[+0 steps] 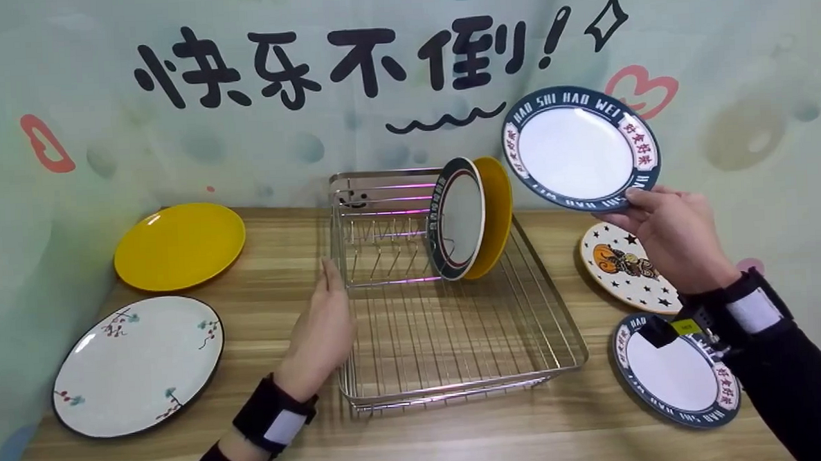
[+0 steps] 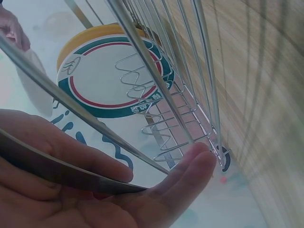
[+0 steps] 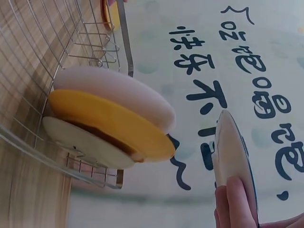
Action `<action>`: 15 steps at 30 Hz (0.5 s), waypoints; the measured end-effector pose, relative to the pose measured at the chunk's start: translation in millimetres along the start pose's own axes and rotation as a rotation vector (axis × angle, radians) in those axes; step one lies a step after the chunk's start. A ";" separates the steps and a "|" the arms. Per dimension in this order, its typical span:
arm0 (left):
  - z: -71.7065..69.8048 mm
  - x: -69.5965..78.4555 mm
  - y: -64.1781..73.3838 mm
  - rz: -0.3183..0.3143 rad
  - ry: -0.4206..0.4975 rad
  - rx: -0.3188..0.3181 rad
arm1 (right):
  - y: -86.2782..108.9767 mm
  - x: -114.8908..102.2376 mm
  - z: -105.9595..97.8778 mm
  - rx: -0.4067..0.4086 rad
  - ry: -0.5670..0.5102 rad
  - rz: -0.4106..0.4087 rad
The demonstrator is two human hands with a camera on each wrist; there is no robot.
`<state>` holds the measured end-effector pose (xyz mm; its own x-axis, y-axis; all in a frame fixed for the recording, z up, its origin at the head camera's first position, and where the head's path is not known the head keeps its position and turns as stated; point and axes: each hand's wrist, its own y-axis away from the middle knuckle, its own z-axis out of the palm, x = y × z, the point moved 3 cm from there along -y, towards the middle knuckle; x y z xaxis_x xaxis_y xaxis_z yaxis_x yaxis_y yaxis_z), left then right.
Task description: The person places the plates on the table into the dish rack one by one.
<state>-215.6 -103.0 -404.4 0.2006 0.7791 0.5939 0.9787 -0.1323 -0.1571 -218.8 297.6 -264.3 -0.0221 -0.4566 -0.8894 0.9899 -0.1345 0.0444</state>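
Observation:
Up at the right, my right hand (image 1: 681,236) holds a round white plate (image 1: 577,150) with a dark blue lettered rim, thumb on its lower edge. The right wrist view shows this plate (image 3: 232,156) nearly edge-on. My left hand (image 1: 321,331) grips the left rim of a wire dish rack (image 1: 459,388); the metal band (image 2: 71,178) runs between thumb and fingers. In the rack, a teal-rimmed white plate (image 1: 462,218) stands tilted beside a yellow plate (image 1: 496,216). A cream plate (image 3: 85,142) beyond the yellow one shows in the right wrist view.
At left on the wooden table (image 1: 281,444) lie a yellow plate (image 1: 179,247) and a white plate with floral sprigs (image 1: 139,367). At right lie a pumpkin-and-stars plate (image 1: 616,270) and another blue-rimmed plate (image 1: 673,371). A printed curtain (image 1: 275,146) hangs behind.

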 end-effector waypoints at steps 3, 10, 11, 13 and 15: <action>0.2 -0.1 -0.4 -0.004 -0.001 0.000 | 1.9 0.3 6.9 -0.029 0.022 0.000; 0.4 -0.1 -0.8 -0.002 -0.005 -0.004 | 4.4 5.3 17.6 -0.060 0.080 0.000; 0.4 -0.1 -0.9 -0.004 -0.004 -0.004 | 4.6 6.2 18.8 -0.062 0.097 0.002; 0.4 0.2 -1.0 -0.009 -0.001 -0.007 | 4.8 7.9 21.3 -0.055 0.118 0.011; 0.4 0.3 -1.2 -0.014 0.002 -0.011 | 4.6 9.4 24.4 -0.053 0.142 0.020</action>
<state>-216.7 -102.4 -404.3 0.1874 0.7798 0.5974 0.9817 -0.1285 -0.1403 -217.9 271.2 -261.3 0.0138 -0.3294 -0.9441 0.9961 -0.0782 0.0419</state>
